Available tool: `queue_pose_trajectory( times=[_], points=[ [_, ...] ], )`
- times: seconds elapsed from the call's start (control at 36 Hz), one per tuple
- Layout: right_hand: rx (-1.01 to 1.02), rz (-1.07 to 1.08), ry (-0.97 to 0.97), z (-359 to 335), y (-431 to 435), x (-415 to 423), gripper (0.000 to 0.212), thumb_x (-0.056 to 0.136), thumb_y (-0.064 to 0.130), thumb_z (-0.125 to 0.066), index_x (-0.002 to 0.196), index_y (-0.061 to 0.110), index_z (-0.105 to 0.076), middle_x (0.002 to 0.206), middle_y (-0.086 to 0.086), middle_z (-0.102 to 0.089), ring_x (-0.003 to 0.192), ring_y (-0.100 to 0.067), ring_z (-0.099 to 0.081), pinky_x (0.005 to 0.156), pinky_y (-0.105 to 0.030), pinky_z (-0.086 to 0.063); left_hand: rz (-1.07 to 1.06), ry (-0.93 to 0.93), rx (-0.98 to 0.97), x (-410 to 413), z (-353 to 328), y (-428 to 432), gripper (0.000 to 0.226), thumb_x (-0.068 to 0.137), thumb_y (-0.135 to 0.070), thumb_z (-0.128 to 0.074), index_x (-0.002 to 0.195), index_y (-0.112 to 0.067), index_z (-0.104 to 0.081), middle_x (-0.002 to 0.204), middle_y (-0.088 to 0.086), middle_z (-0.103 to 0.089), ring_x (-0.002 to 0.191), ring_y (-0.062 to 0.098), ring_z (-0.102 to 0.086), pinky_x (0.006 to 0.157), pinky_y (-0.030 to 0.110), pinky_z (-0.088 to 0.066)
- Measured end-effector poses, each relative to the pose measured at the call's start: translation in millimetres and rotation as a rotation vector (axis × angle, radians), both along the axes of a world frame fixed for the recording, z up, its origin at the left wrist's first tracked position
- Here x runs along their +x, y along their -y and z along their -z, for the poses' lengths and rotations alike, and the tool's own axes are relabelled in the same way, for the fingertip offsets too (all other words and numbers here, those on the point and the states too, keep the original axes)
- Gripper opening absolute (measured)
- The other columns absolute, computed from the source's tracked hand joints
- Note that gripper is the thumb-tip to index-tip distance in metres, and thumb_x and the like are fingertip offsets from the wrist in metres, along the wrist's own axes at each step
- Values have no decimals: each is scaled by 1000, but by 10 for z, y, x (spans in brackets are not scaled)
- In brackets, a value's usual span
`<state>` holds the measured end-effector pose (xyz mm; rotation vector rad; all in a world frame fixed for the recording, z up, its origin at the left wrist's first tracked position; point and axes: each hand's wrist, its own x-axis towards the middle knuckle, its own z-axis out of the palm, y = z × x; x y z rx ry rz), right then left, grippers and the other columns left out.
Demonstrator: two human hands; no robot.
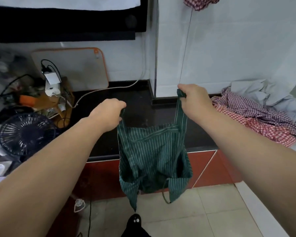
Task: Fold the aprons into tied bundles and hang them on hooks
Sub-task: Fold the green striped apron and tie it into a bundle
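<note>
I can read no text, brand, number or sign from here. The white charger [52, 79] on the tabletop [137, 100], well left of my left grip [108, 112], and the small tag [96, 53] on the orange-edged board [72, 69] beyond it are too blurred to show any print.

1. A dark, round, wire-caged fan [25, 134] sat at the left end of the black stone table [140, 103].
2. A white cutting board with an orange rim [79, 69] leaned against the wall, behind a white plug adapter [52, 79] with black cables.
3. Red cabinet fronts [212, 168] met pale floor tiles [203, 211].
</note>
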<state>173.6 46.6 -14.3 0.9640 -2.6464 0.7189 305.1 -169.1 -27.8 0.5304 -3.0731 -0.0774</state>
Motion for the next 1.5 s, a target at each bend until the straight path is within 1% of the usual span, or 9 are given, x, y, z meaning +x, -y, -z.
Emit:
queue_pose_trajectory(
  times=[0.17, 0.33, 0.47, 0.61, 0.75, 0.94, 1.14, 1.33, 1.5],
  points=[
    [329, 155, -205, -42, 287, -175, 10, 97, 6, -47, 96, 1, -56, 83, -10, -43, 80, -32, -55, 62, -34, -33, -171, -39, -363, -28, -227, 232, 25, 93, -2, -52, 118, -7, -55, 119, 18, -38, 109, 37, -45, 73, 42, -44],
    [-108, 132, 95, -176, 777, -462, 29, 102, 24, -36, 107, -2, -50, 86, -9, -48, 79, -28, -48, 63, -34, -35, -271, -332, -224, -277, -274, 704, 19, 94, 2, -43, 112, -6, -44, 104, 25, -49, 76, 44, -53, 59, 42, -35],
    [-531, 29, 512, -255, 1431, -649, 8, 101, 16, -40, 103, 9, -37, 101, -8, -47, 87, -24, -52, 76, -47, -57, -339, -563, 304, -614, -375, 1178, 9, 97, -12, -44, 93, -5, -48, 84, 20, -59, 87, 43, -63, 76, 50, -52],
    [-374, -97, 288, -149, 2064, -903, 17, 103, 22, -36, 101, 6, -40, 85, -6, -46, 78, -21, -45, 67, -31, -38, -368, -853, 887, -1006, -392, 1724, 14, 102, -18, -36, 93, -21, -45, 96, 5, -62, 92, 24, -61, 85, 41, -53],
    [-355, -183, 187, -140, 2607, -1168, 21, 101, 19, -42, 107, 1, -50, 84, -3, -51, 78, -20, -46, 62, -27, -29, -249, -727, 641, -1303, -326, 2185, 20, 103, -16, -37, 116, -15, -52, 97, 2, -53, 83, 18, -49, 66, 28, -41],
    [-368, -211, 18, -241, 3263, -1610, 18, 98, 10, -46, 102, -5, -55, 92, -8, -52, 82, -17, -44, 65, -19, -27, -162, -754, 624, -1657, -425, 2786, 28, 103, -16, -38, 126, -12, -52, 108, 2, -54, 101, 21, -54, 88, 30, -46],
    [-417, -143, -26, -503, 3684, -1934, 23, 100, 15, -42, 112, -2, -52, 101, -7, -52, 90, -21, -47, 67, -21, -27, -152, -846, 467, -2047, -668, 3263, 34, 102, -15, -40, 134, -14, -51, 130, 7, -54, 114, 20, -52, 80, 17, -35],
    [-49, -122, 375, -144, 3677, -2221, 79, 97, 3, -41, 151, 25, 12, 153, -8, -29, 64, -11, -49, 47, -17, -35, -159, -266, 636, -2143, -180, 3309, 95, 96, -15, -56, 149, -27, 22, 153, 4, -35, 121, 25, -55, 85, 26, -48],
    [179, -74, 456, 359, 3507, -2229, 50, 100, 11, -35, 149, 12, -23, 150, -8, -35, 132, -24, -39, 100, -21, -31, -209, -123, 725, -2008, 492, 3167, 62, 93, -18, -60, 148, -12, -33, 120, 3, -63, 116, 21, -57, 104, 29, -39]
  ],
)
